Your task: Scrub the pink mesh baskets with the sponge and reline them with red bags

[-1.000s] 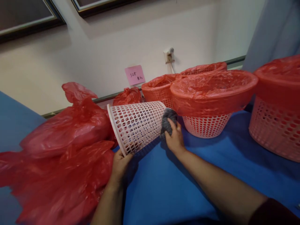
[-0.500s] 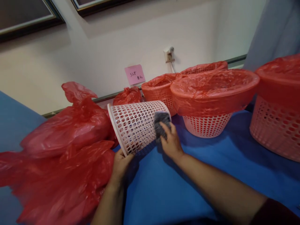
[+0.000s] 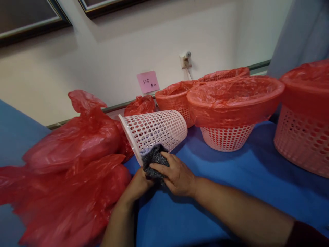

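A white plastic wastebasket (image 3: 161, 128) with a perforated wall lies tilted on its side, its rim to the left and its base to the right. My left hand (image 3: 141, 183) grips the lower part of the rim; its fingertips are hidden behind the basket and cloth. In my right hand (image 3: 178, 175) is a dark grey cloth (image 3: 154, 161), bunched under the fingers and pressed against the basket wall close to the rim. Both hands are nearly touching there, above the blue table cover (image 3: 164, 219).
Red plastic bags (image 3: 72, 147) are heaped on the left. On the right stand several baskets lined with red bags, including a wide one (image 3: 228, 137) and a tall one (image 3: 303, 140). A pink note (image 3: 148, 82) and a socket (image 3: 185, 61) are on the wall behind.
My right hand has moved the cloth left and down along the basket, from near its base to near its rim. The basket has turned slightly; my left hand stays at the rim.
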Demonstrator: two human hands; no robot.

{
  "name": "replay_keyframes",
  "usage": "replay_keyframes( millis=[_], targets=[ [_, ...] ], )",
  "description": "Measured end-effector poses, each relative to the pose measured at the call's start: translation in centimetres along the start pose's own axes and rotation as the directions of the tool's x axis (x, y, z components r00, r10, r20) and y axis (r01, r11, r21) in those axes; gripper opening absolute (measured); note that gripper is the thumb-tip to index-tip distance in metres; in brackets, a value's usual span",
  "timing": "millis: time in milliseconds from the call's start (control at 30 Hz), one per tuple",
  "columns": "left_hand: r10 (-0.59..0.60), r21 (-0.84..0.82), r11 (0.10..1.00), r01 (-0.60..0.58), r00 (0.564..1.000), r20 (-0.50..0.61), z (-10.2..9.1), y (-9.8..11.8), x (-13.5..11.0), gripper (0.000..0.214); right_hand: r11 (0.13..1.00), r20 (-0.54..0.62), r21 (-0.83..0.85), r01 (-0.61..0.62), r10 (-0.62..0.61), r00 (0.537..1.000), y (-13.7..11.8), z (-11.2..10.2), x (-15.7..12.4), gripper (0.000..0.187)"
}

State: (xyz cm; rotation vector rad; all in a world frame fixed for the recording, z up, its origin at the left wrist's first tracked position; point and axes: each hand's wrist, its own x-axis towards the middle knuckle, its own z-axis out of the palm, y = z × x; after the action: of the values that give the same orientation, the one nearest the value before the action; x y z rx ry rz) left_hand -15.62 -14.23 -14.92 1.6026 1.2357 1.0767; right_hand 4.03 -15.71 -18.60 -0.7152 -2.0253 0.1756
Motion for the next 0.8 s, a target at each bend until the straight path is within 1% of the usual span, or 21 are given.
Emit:
replay_keyframes(
  millis=[67, 100, 167, 233, 267, 300, 333, 367, 400, 433, 467, 500, 533, 567, 600, 633, 667, 700, 733, 767, 800],
  targets=[
    [-0.018, 0.110, 0.994, 0.001, 0.988, 0.155, -0.2, 0.4, 0.1, 0.026, 1.000, -0.009, -0.011, -0.005, 0.005, 1.000, 0.1, -0.4, 0.1, 0.067],
    [-0.011, 0.141, 0.990, -0.014, 0.984, 0.178, -0.4, 0.5, 0.1, 0.023, 1.000, -0.012, -0.017, -0.001, 0.001, 1.000, 0.1, -0.5, 0.1, 0.068],
    [0.024, 0.133, 0.990, -0.040, 0.992, 0.123, -0.7, 0.4, 0.1, 0.017, 0.999, -0.022, -0.023, 0.026, -0.027, 0.999, -0.3, -0.3, 0.1, 0.067],
    [0.021, 0.085, 0.996, -0.026, 0.998, 0.067, -1.1, 0.2, 0.0, 0.015, 0.998, -0.059, -0.029, 0.053, -0.055, 0.997, -0.3, -0.1, 0.1, 0.065],
    [0.008, 0.052, 0.999, -0.011, 0.999, 0.040, -1.2, 0.0, 0.0, 0.018, 0.999, -0.096, -0.037, 0.038, -0.041, 0.995, 0.0, 0.0, 0.2, 0.064],
    [-0.002, 0.018, 1.000, 0.002, 1.000, 0.002, -1.3, -0.1, -0.1, 0.022, 0.999, -0.149, -0.046, -0.011, 0.004, 0.989, 0.5, -0.1, 0.3, 0.064],
    [-0.009, -0.011, 1.000, 0.009, 0.999, -0.049, -1.4, -0.1, -0.2, 0.028, 0.994, -0.218, -0.050, -0.093, 0.080, 0.973, 1.2, -0.2, 0.4, 0.065],
    [-0.012, -0.035, 0.999, 0.008, 0.994, -0.111, -1.4, -0.2, -0.2, 0.035, 0.979, -0.298, -0.040, -0.199, 0.179, 0.938, 2.1, -0.4, 0.6, 0.064],
    [-0.012, -0.054, 0.999, 0.003, 0.985, -0.173, -1.4, -0.3, -0.2, 0.041, 0.950, -0.376, -0.013, -0.313, 0.285, 0.881, 3.0, -0.6, 0.8, 0.064],
    [-0.014, -0.067, 0.998, 0.000, 0.976, -0.218, -1.4, -0.3, -0.2, 0.046, 0.911, -0.443, 0.026, -0.412, 0.380, 0.812, 3.9, -0.9, 1.0, 0.063],
    [-0.018, -0.075, 0.997, 0.000, 0.969, -0.245, -1.3, -0.4, -0.1, 0.049, 0.874, -0.487, 0.062, -0.482, 0.448, 0.749, 4.6, -1.2, 1.2, 0.062],
    [-0.019, -0.082, 0.997, -0.002, 0.966, -0.260, -1.2, -0.5, -0.1, 0.052, 0.851, -0.509, 0.079, -0.520, 0.483, 0.713, 4.9, -1.4, 1.3, 0.062],
    [-0.017, -0.091, 0.996, -0.008, 0.963, -0.267, -1.1, -0.7, 0.0, 0.053, 0.850, -0.505, 0.068, -0.523, 0.481, 0.716, 4.9, -1.4, 1.3, 0.062],
    [-0.013, -0.103, 0.995, -0.015, 0.963, -0.270, -1.0, -0.9, 0.0, 0.054, 0.871, -0.475, 0.029, -0.491, 0.444, 0.760, 4.5, -1.4, 1.2, 0.064],
    [-0.010, -0.113, 0.993, -0.021, 0.963, -0.268, -0.9, -1.1, 0.0, 0.053, 0.908, -0.414, -0.026, -0.418, 0.371, 0.831, 3.7, -1.2, 1.1, 0.065],
    [-0.010, -0.119, 0.993, -0.022, 0.965, -0.261, -0.9, -1.3, 0.0, 0.051, 0.948, -0.328, -0.079, -0.309, 0.268, 0.906, 2.8, -1.0, 1.0, 0.066],
    [-0.011, -0.121, 0.992, -0.021, 0.966, -0.257, -0.8, -1.4, 0.0, 0.048, 0.976, -0.231, -0.116, -0.185, 0.154, 0.961, 1.9, -0.6, 0.8, 0.065],
    [-0.015, -0.121, 0.992, -0.017, 0.967, -0.256, -0.8, -1.5, -0.1, 0.045, 0.988, -0.149, -0.133, -0.075, 0.055, 0.987, 1.0, -0.4, 0.7, 0.064],
    [-0.022, -0.121, 0.993, -0.011, 0.965, -0.261, -0.8, -1.5, -0.2, 0.043, 0.990, -0.101, -0.139, -0.005, -0.009, 0.995, 0.5, -0.2, 0.5, 0.062],
    [-0.027, -0.124, 0.992, -0.007, 0.961, -0.275, -0.7, -1.3, -0.2, 0.042, 0.990, -0.096, -0.143, 0.009, -0.023, 0.995, 0.4, -0.1, 0.5, 0.061],
    [-0.030, -0.132, 0.991, -0.009, 0.956, -0.293, -0.6, -1.1, -0.2, 0.043, 0.989, -0.129, -0.146, -0.031, 0.012, 0.992, 0.6, -0.1, 0.5, 0.061]
  ],
)
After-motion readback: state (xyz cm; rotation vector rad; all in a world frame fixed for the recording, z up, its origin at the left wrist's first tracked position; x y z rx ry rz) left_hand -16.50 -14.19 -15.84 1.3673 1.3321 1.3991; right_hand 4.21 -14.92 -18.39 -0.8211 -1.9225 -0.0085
